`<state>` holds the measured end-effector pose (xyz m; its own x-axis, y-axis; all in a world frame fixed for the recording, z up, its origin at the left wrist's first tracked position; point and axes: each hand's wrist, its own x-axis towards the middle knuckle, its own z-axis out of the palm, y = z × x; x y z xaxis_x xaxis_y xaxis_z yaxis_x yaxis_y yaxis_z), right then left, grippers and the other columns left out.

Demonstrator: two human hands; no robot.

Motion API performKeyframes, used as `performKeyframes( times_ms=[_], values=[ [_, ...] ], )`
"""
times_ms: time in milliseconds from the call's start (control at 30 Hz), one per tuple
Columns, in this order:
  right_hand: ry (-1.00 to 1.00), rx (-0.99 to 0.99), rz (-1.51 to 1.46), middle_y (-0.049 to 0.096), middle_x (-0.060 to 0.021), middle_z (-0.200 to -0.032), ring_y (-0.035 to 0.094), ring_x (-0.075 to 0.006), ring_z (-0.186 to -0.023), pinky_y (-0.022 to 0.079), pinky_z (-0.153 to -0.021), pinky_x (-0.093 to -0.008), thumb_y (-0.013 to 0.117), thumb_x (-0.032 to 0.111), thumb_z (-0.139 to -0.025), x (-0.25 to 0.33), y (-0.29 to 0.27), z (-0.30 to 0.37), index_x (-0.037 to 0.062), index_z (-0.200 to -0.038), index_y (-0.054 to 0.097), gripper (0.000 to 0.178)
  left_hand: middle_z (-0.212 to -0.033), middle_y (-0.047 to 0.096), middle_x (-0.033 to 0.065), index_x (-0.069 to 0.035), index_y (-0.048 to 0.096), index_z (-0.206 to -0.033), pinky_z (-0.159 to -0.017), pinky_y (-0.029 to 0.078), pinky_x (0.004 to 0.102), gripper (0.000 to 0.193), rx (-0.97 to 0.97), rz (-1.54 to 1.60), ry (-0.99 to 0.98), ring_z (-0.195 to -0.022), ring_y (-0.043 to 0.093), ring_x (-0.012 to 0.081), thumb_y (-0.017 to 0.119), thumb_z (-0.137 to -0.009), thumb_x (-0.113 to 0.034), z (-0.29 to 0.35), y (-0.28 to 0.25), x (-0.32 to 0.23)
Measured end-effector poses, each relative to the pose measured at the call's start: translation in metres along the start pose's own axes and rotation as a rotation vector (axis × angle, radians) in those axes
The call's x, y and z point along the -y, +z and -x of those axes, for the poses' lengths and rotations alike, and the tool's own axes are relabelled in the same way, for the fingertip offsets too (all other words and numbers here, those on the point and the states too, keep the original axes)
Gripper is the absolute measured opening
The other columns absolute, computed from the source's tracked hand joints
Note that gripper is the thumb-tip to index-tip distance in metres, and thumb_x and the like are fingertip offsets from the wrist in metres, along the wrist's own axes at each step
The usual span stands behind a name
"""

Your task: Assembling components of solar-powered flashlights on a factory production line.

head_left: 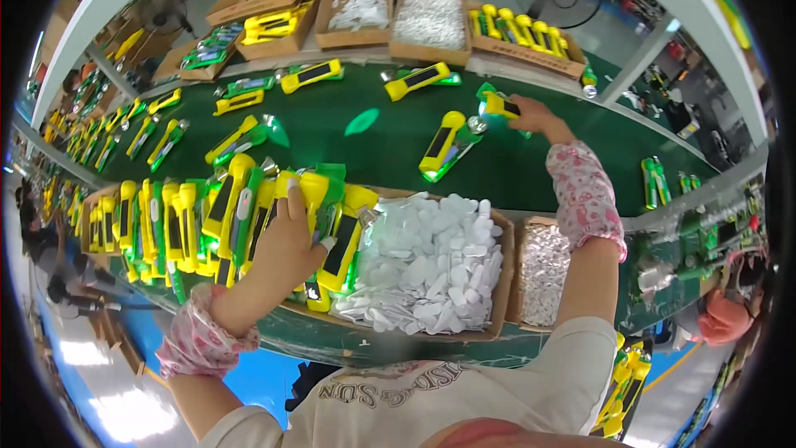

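My left hand (282,247) lies on a crowded row of yellow and green flashlights at the near left. Its fingers and thumb are closed around a yellow flashlight (313,191) in that row, and the palm side is hidden. Across the green belt, my right hand (541,120) grips the end of another yellow flashlight (495,105), whose green back part glows beside it. Just left of that, a yellow flashlight (443,143) lies on the belt against its green, lamp-tipped part.
Near me, a carton (507,282) holds flat white plastic pieces (431,265); a smaller box (543,275) of small pale parts stands to its right. More flashlights (414,80) lie along the belt (332,137). Open cartons (352,41) line its far edge. White frame posts (734,58) flank the station.
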<state>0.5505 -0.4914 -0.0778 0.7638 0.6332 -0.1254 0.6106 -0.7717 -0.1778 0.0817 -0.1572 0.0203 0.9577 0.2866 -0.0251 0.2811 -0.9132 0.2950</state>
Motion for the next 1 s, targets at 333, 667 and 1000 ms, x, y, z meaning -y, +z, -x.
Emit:
performKeyframes(
  times_ms=[333, 667, 1000],
  values=[
    [-0.188, 0.139, -1.031, 0.058, -0.0048, -0.110, 0.057, -0.0149, -0.098, 0.049, -0.084, -0.0306, 0.075, 0.024, -0.081, 0.240, -0.053, 0.141, 0.0044, -0.133, 0.047, 0.062, -0.109, 0.052, 0.0227, 0.010, 0.039, -0.133, -0.087, 0.049, 0.0456, 0.076, -0.435, 0.026, 0.243, -0.102, 0.054, 0.0403, 0.075, -0.073, -0.021, 0.045, 0.010, 0.011],
    [-0.557, 0.251, -0.991, 0.043, -0.0099, -0.141, 0.046, -0.0188, -0.127, 0.040, -0.104, -0.0328, 0.075, 0.007, -0.080, 0.409, -0.039, 0.183, 0.0068, -0.156, 0.004, 0.104, -0.117, 0.060, 0.0120, 0.002, 0.043, -0.134, -0.090, 0.049, 0.0349, 0.054, -0.332, 1.400, 0.006, -0.103, 0.060, 0.0202, 0.064, -0.094, -0.026, 0.000, 0.019, -0.011],
    [-0.197, -0.232, 0.378, 0.057, -0.0120, -0.122, 0.058, -0.0277, -0.115, 0.053, -0.085, -0.0393, 0.068, 0.008, -0.080, 0.215, -0.036, 0.071, 0.0106, -0.128, 0.057, 0.049, -0.101, 0.065, 0.0018, -0.004, 0.061, -0.117, -0.077, 0.048, 0.0282, 0.031, -0.293, 1.170, -0.102, -0.089, 0.061, 0.0127, 0.065, -0.090, -0.018, 0.003, -0.119, 0.180]
  ],
)
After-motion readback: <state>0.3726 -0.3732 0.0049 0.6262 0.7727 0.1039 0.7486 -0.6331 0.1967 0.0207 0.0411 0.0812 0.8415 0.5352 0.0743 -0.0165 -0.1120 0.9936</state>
